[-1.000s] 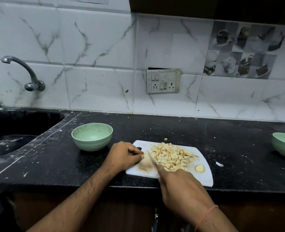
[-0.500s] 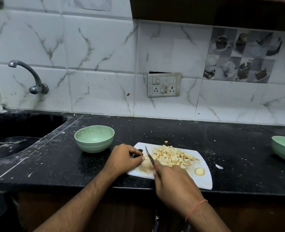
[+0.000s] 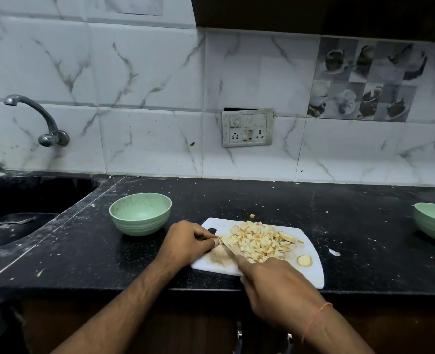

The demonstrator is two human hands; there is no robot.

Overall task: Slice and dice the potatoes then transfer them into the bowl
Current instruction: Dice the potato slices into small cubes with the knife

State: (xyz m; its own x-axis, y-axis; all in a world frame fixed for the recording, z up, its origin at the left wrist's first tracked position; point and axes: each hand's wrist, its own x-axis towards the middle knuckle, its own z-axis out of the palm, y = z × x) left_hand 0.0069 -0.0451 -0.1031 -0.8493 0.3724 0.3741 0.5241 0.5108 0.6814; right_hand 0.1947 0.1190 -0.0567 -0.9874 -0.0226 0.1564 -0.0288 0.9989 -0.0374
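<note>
I am looking down at a white cutting board [image 3: 311,267] lying near the front edge of the black counter [image 3: 262,200]. A heap of diced potato pieces [image 3: 258,241] is sitting on the far middle of the board, and a single round slice [image 3: 304,260] is lying by itself to the right of the heap. One loose cube [image 3: 252,215] is resting on the counter just beyond the board's far edge.

My right hand [image 3: 275,284] is curling around the handle of the knife [image 3: 228,249], with the blade angling away to the far left and its tip lying by the left hand's fingertips. My left hand [image 3: 187,241] is resting at the board's left end, fingers bent and pinching what looks like a very small potato piece against the board; the piece itself is too small for me to make out well.

An empty green bowl [image 3: 140,213] is standing on the counter just to the far left of the board, beside my left hand. A second green bowl [image 3: 434,221] is sitting well apart at the right edge of view. The sink [image 3: 19,215] and a tap [image 3: 36,118] are showing on the left, and a switch plate [image 3: 247,127] is sitting on the tiled wall [image 3: 147,98].
</note>
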